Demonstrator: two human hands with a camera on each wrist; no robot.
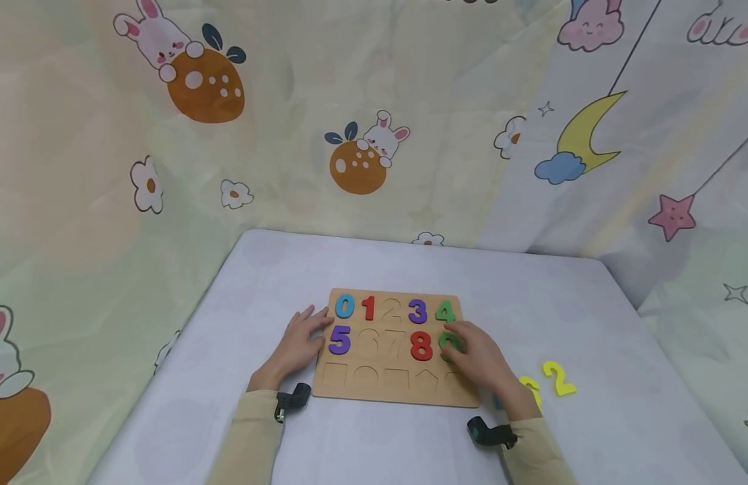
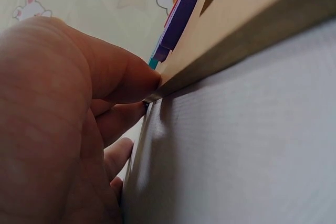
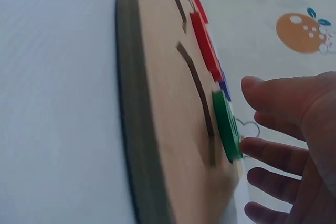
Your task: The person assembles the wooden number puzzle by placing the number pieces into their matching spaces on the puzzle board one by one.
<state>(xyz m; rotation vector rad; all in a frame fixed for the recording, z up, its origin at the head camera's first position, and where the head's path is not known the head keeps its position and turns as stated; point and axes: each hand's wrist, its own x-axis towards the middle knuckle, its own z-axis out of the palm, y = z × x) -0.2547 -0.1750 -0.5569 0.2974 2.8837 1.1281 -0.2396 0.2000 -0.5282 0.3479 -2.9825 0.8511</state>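
A wooden number board (image 1: pixel 374 396) lies flat on the table. My left hand (image 1: pixel 299 342) is at its left side, thumb and a finger touching the edge in the left wrist view. My right hand (image 1: pixel 478 353) hovers over the board's right side with thumb and fingers spread, partly hiding the green 9 (image 3: pixel 227 127); nothing is between its fingers. In the board also sit a blue 0 (image 1: pixel 345 306), red 1 (image 1: pixel 368 308), purple 3 (image 1: pixel 418 312), green 4 (image 1: pixel 446 312), purple 5 (image 1: pixel 340 340) and red 8 (image 1: pixel 421 346).
Right of the board lie a yellow 2 (image 1: pixel 558 378) and a yellow 6 (image 1: pixel 530 385), the latter partly covered by my right wrist. A bluish piece (image 1: pixel 497 402) shows beside that wrist, mostly hidden. Bare recesses mark the board's bottom row. Patterned cloth hangs behind the white table (image 1: pixel 374 444).
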